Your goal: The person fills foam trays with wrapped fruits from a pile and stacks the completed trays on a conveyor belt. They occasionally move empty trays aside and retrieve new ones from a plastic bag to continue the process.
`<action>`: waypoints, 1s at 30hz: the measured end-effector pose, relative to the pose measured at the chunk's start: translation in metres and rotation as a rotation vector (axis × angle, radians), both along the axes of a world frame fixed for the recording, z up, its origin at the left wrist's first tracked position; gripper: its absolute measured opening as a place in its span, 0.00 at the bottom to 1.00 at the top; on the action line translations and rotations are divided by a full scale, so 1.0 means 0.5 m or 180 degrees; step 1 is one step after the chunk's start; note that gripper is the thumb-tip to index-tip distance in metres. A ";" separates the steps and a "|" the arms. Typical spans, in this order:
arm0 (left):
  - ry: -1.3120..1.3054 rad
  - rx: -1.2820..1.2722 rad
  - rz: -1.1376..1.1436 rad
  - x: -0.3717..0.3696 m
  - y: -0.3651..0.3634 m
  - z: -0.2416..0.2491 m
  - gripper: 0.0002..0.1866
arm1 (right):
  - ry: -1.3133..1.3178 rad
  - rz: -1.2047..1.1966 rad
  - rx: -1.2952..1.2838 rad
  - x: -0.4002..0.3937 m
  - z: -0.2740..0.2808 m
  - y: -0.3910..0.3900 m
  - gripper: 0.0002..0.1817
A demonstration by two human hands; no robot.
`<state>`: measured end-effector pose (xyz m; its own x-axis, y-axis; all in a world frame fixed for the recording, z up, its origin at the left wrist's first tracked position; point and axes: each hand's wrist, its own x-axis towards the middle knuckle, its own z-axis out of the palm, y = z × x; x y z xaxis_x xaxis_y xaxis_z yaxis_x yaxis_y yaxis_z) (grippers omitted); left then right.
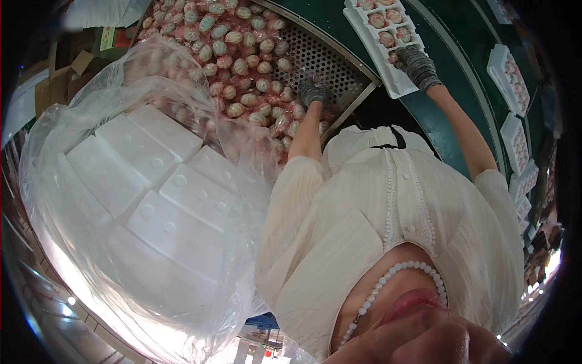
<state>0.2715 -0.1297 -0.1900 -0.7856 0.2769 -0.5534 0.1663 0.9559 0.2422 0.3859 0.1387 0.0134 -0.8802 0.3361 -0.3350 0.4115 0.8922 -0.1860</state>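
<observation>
My left hand (313, 93), in a grey knit glove, reaches down to the perforated metal bin floor (330, 57), beside a heap of wrapped egg-shaped pieces (245, 73). These pieces are pale and striped, in clear wrappers with red print. Blur hides that hand's fingertips. My right hand (417, 68), gloved the same way, is over a white compartment tray (401, 85) on the green surface. Its fingers are closed around a wrapped piece (393, 57) at one of the tray's compartments. Several wrapped pieces sit in the compartments beyond; those nearer me are partly covered by the hand.
A big clear plastic bag (42, 151) with stacked white foam trays (173, 200) stands at my left, against the heap. A metal rim (357, 100) edges the bin. Filled white trays (508, 79) line the right side. Cardboard boxes (63, 79) are at far left.
</observation>
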 end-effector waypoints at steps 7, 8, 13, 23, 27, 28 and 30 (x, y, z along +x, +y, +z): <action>-0.2778 0.3800 0.3393 -0.001 0.053 0.115 0.17 | 0.0706 -0.1033 -0.2326 0.012 0.018 -0.075 0.26; -0.3594 0.4305 0.3482 0.012 0.074 0.142 0.16 | 0.1202 -0.0620 -0.2253 0.025 0.036 -0.104 0.28; -0.2892 0.4421 0.2961 0.111 0.198 0.319 0.14 | 0.1616 -0.0330 -0.1606 0.069 0.070 -0.132 0.35; -0.1988 0.2529 0.0816 0.195 0.268 0.374 0.12 | 0.1596 -0.0083 -0.0570 0.218 0.029 -0.075 0.30; 0.0318 0.2393 -0.0893 0.218 0.281 0.312 0.12 | 0.1075 -0.0713 -0.0875 0.227 0.026 -0.081 0.27; 0.0514 0.2533 -0.0909 0.225 0.284 0.308 0.13 | 0.1140 -0.0991 -0.0995 0.227 0.021 -0.085 0.26; 0.0696 0.2663 -0.0923 0.237 0.282 0.289 0.13 | 0.1193 -0.1277 -0.1124 0.229 0.013 -0.081 0.26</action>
